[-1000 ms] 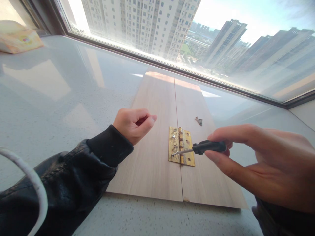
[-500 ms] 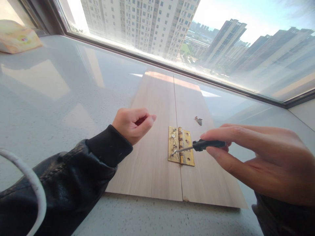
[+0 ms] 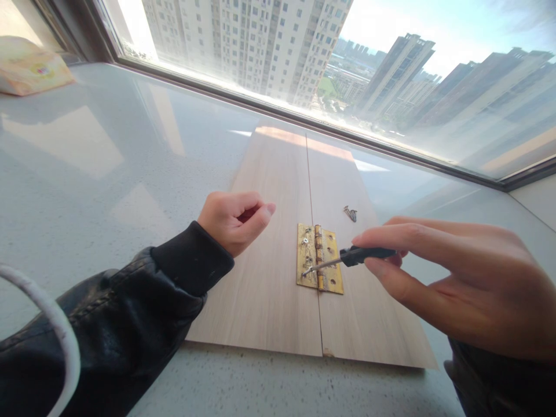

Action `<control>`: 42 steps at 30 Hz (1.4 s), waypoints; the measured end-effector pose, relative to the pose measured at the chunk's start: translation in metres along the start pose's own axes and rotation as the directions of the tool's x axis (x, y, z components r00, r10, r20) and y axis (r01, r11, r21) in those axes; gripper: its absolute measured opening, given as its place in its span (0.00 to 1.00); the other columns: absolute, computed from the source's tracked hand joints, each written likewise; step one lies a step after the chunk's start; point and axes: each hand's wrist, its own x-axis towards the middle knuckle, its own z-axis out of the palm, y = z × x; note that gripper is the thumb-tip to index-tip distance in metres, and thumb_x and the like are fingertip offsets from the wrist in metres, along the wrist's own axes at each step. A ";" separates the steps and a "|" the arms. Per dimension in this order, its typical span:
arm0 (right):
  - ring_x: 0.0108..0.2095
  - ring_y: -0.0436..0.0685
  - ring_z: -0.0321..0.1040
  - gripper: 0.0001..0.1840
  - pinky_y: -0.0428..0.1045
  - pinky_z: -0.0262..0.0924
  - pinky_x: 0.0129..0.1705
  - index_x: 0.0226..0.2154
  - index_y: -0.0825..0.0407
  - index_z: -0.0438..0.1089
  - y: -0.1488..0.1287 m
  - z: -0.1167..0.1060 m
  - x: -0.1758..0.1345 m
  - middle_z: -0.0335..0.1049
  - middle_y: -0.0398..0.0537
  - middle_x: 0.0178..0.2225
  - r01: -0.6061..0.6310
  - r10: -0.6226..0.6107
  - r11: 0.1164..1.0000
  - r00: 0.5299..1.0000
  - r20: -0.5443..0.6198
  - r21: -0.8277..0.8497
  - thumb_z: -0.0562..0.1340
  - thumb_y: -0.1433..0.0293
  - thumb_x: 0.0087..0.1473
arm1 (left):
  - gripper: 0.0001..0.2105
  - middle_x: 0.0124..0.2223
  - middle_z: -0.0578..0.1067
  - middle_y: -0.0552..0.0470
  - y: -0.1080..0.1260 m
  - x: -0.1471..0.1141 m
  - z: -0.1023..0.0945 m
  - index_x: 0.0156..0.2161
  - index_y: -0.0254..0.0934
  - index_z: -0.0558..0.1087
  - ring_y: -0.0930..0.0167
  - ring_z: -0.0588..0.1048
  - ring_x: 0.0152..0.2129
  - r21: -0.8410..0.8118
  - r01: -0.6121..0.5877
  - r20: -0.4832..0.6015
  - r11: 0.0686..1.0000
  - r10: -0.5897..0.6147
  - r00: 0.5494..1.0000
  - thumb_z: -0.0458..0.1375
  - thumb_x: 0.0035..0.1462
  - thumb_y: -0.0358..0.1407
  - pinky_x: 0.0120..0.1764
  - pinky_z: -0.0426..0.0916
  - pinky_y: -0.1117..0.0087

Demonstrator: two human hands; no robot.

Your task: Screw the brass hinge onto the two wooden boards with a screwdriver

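My right hand (image 3: 460, 272) pinches a screwdriver (image 3: 369, 255) by its black handle, between thumb and fingers. The shaft slants down to the left, and its tip is at the lower part of the left leaf of a brass hinge (image 3: 319, 255). That leaf has screws in it, while the right leaf shows open holes. The hinge lies across the seam between two pale wooden boards (image 3: 260, 289). Closed into a loose fist, my left hand (image 3: 237, 220) is over the left board, with nothing visible in it.
Several loose screws (image 3: 350, 214) lie on the right board above the hinge. The boards rest on a speckled white sill (image 3: 130, 174) below a window (image 3: 260, 52). A tissue box (image 3: 32, 69) stands at the far left. A white cable (image 3: 65, 341) curves over my left sleeve.
The fingers of my right hand have shifted slightly on the screwdriver handle. The tip stays at the same place on the hinge, and my left hand is still.
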 end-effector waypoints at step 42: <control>0.21 0.48 0.65 0.08 0.47 0.61 0.25 0.38 0.50 0.69 -0.004 0.011 0.005 0.71 0.41 0.26 -0.033 0.033 0.999 0.999 -0.023 0.001 0.61 0.70 0.53 | 0.15 0.15 0.52 0.60 0.000 0.000 0.000 0.16 0.37 0.61 0.77 0.52 0.15 -0.007 0.004 0.009 1.000 -0.004 1.000 0.53 0.53 0.36 0.19 0.50 0.73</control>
